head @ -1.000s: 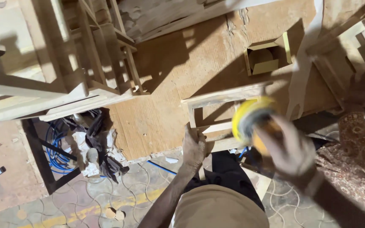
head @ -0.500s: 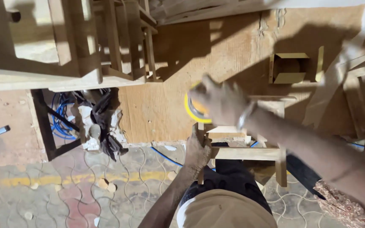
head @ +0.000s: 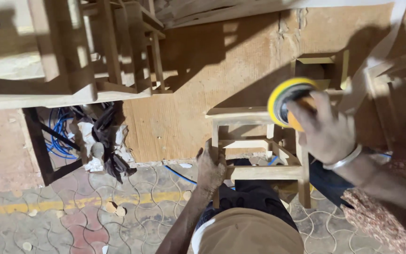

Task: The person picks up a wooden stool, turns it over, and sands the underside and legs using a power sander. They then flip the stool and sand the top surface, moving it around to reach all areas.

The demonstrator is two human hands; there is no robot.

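Observation:
A small bare-wood stool (head: 258,172) stands on the paved floor in front of my knees. My left hand (head: 211,167) grips its front left leg near the top. My right hand (head: 328,130) is raised at the stool's right side and holds a power sander with a round yellow disc (head: 281,98). The disc hangs just above the stool's right rear corner; whether it touches the wood I cannot tell. A metal bangle sits on my right wrist.
A large plywood board (head: 203,70) lies behind the stool with a small wooden box (head: 316,66) on it. Wooden frames (head: 71,70) are stacked upper left. Blue cable (head: 58,137) and dark rags (head: 107,143) lie below them. Wood chips dot the floor's yellow line (head: 71,204).
My right hand with the sander has swung from over the stool's left side back to its right side. My left hand has stayed on the stool leg.

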